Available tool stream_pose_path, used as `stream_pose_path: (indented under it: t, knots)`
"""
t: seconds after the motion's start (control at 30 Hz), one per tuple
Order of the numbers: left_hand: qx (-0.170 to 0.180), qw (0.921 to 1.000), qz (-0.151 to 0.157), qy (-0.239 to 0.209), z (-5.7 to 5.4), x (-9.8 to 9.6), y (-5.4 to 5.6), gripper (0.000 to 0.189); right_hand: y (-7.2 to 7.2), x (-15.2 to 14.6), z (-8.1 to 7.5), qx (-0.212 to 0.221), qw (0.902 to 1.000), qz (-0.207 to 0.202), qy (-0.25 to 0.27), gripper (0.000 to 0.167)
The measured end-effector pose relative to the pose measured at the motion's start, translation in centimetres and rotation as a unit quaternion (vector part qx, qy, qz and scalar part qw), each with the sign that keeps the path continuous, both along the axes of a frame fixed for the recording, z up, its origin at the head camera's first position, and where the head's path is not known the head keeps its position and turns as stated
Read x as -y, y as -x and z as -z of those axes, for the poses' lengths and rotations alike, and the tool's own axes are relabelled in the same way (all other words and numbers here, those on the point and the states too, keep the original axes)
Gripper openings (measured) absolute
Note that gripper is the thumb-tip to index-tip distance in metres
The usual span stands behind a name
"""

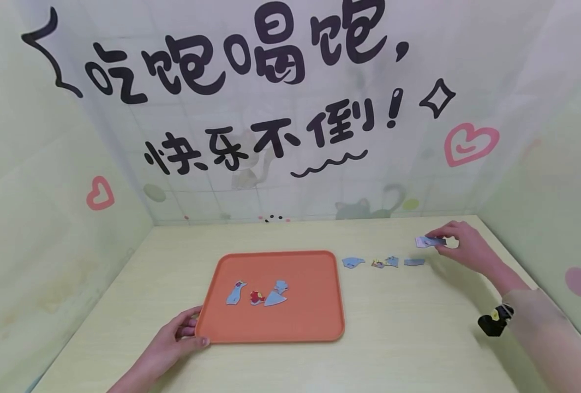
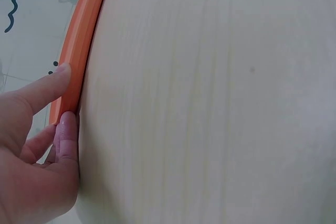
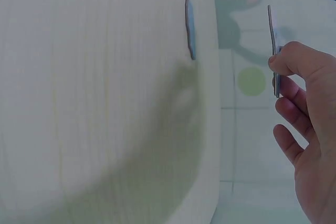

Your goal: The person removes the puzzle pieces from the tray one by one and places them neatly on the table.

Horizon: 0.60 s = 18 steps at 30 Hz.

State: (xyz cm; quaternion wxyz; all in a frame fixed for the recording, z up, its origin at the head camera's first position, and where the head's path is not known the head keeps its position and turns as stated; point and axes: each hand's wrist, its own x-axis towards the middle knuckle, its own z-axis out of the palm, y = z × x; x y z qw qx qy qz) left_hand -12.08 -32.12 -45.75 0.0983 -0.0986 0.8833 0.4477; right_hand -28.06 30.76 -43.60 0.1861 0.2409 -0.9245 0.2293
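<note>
My left hand [image 1: 171,339] holds the near left corner of an orange tray [image 1: 305,322], thumb along its front side and fingers at its left side. Several flat light-blue picture puzzle pieces lie in the tray, among them a pointed one [image 1: 275,298] and a red one [image 1: 256,296]. Over the back right of the table, my right hand [image 1: 467,252] pinches a flat puzzle piece [image 1: 421,242] between thumb and fingers. Seen edge-on in the right wrist view, the held piece [image 3: 272,30] seems doubled; I cannot tell whether there are two.
Right of the tray, more puzzle pieces lie in a row on the pale wooden table [image 1: 408,338], from a blue one [image 1: 352,262] to a strip [image 1: 414,262] below my right hand. A printed curtain [image 1: 280,191] stands along the back edge. A black ornament [image 1: 495,321] hangs at my right sleeve.
</note>
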Motion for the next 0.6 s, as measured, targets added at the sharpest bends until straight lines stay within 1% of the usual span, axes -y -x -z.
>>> stream_pose_path:
  t: [0.2,0.3,0.4,0.5,0.6]
  knots:
    - [0.006,1.0,-0.003,0.002,-0.1,-0.1,-0.1,0.081,0.2,-1.5,1.4,0.024,0.9996,0.011,-0.005,0.026]
    - [0.01,0.9999,-0.008,0.002,-0.2,-0.1,-0.1,0.081,0.1,-2.1,1.8,0.044,0.9989,0.015,-0.003,0.025]
    - [0.01,0.9999,-0.007,0.007,-0.2,-0.2,0.0,0.081,0.1,-2.5,2.3,0.077,0.9967,0.027,0.001,0.025]
    - [0.009,0.9999,-0.006,0.012,-0.2,-0.1,0.0,0.081,0.2,-2.9,2.8,0.117,0.9923,0.039,-0.004,0.026]
    - [0.009,0.9999,-0.004,0.011,-0.2,-0.1,0.1,0.081,0.2,-3.2,3.3,0.149,0.9879,0.043,-0.01,0.027]
